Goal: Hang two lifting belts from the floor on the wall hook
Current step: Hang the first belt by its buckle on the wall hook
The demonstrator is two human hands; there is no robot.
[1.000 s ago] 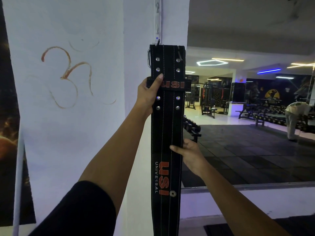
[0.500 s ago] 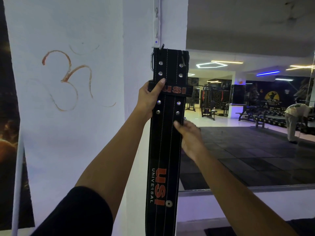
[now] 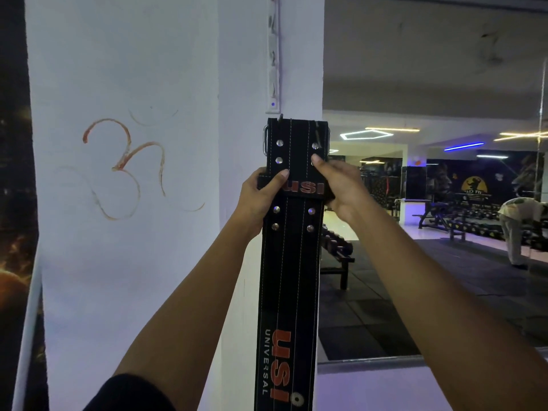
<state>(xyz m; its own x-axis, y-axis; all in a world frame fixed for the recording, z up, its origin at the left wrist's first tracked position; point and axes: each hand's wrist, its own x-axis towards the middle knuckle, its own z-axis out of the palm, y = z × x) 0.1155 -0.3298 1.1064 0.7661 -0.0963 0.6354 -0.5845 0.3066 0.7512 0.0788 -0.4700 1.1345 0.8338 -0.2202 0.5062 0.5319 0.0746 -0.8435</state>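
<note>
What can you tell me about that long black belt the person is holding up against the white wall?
The lifting belt is a wide black strap that looks like suede or leather, with pale stitch lines down its length. It hangs upright against the corner of the white wall, its lower end out of frame. Silver rivets sit in pairs near the top, a metal buckle shows at the upper left edge, and red USI lettering with UNIVERSAL marks the lower part. The left hand and right hand grip its keeper loop from either side.
</note>
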